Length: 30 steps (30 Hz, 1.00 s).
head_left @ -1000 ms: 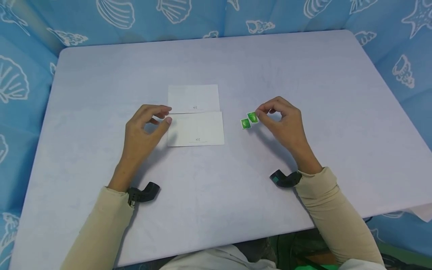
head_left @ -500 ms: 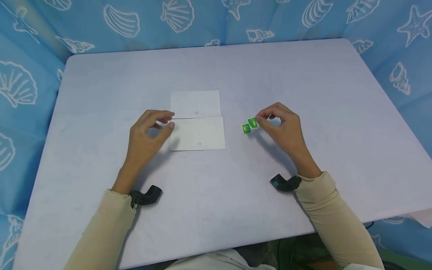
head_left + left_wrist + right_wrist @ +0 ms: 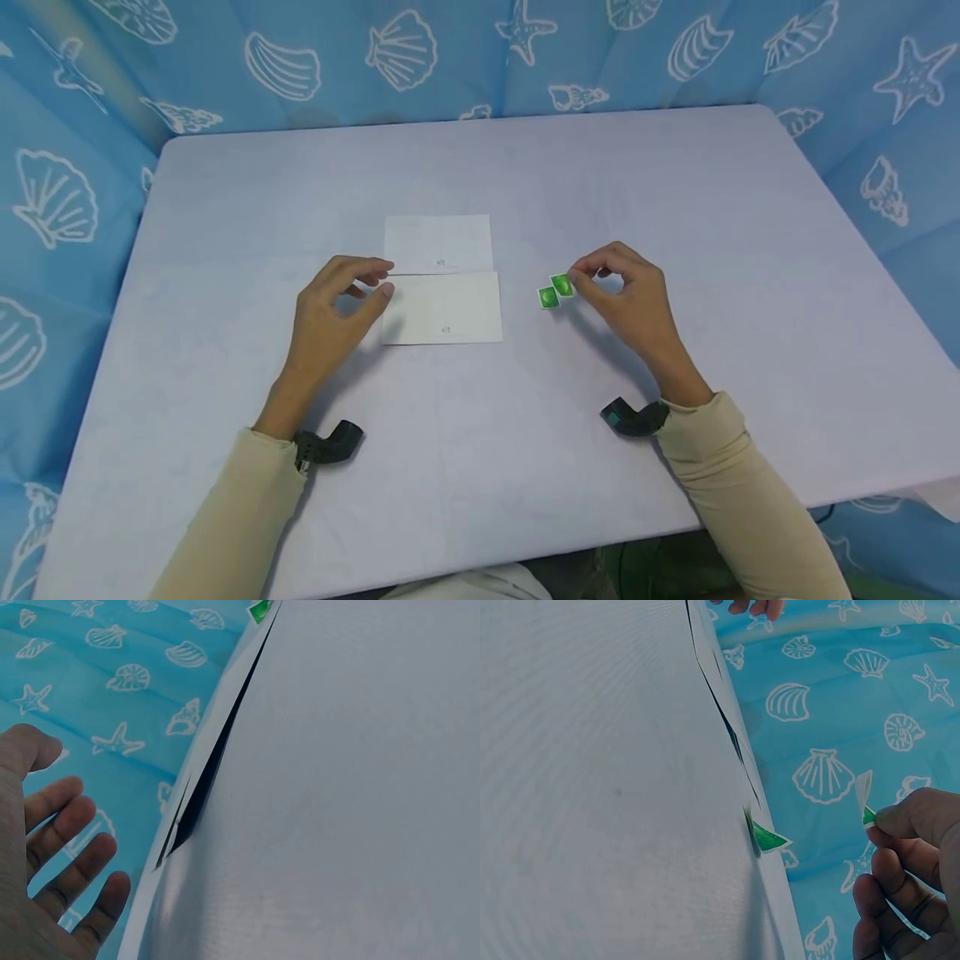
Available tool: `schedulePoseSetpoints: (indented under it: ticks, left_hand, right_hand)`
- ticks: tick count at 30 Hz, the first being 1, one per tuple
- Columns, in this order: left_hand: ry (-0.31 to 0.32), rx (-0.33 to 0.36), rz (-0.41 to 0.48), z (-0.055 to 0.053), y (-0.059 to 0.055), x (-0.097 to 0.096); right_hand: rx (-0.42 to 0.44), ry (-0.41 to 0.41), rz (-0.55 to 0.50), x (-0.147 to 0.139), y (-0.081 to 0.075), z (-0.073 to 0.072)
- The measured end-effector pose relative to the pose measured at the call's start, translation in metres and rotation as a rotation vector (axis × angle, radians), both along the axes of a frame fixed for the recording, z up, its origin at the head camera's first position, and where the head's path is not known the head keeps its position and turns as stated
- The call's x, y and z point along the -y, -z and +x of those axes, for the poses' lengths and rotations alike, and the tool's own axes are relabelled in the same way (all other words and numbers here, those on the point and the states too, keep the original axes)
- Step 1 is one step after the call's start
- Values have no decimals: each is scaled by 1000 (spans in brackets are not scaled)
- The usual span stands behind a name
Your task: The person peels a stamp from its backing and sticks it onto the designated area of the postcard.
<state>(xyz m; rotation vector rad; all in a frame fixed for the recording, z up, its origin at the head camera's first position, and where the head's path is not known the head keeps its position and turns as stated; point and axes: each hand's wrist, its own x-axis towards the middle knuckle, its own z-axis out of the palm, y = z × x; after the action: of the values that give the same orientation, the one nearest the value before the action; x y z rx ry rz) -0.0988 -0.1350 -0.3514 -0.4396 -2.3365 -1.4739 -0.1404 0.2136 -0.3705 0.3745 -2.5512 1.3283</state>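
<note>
Two white paper rectangles, each with a small printed mark near the bottom, lie on the table, the far sheet [image 3: 438,242] against the near sheet [image 3: 450,312]. At their left edge hovers my left hand [image 3: 330,312], thumb and fingers apart, holding nothing. The right hand [image 3: 632,298], to the right of the sheets, pinches a green stamp-like square [image 3: 561,285] with a white border between thumb and index finger. In the right wrist view this square [image 3: 868,816] looks bent upward. Another green square [image 3: 548,297] lies on the table just left of it, its edges curling [image 3: 771,839].
A white cloth [image 3: 480,458] covers the table. Blue curtains [image 3: 337,83] with white shell drawings hang behind and at both sides. Black wrist cameras [image 3: 330,443] sit at both cuffs. The person's lap shows below the front edge.
The head view has tilted upward, so everything sits lower in the picture. Both hands, the sheets and the green squares keep nearly the same places relative to one another.
</note>
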Motion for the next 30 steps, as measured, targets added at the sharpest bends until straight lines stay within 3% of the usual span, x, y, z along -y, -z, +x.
schedulePoseSetpoints:
  ticks: [16,23,30]
  left_hand:
    - [1,15,-11,1,2,-2]
    - [-2,-7,-22,-13,32,8]
    - [8,1,-27,-16,37,12]
  right_hand:
    - [-13,-9,-6,0,2,2]
    - [-29,-16,2,-1,3,1]
    - [-29,-22,-9,0,2,2]
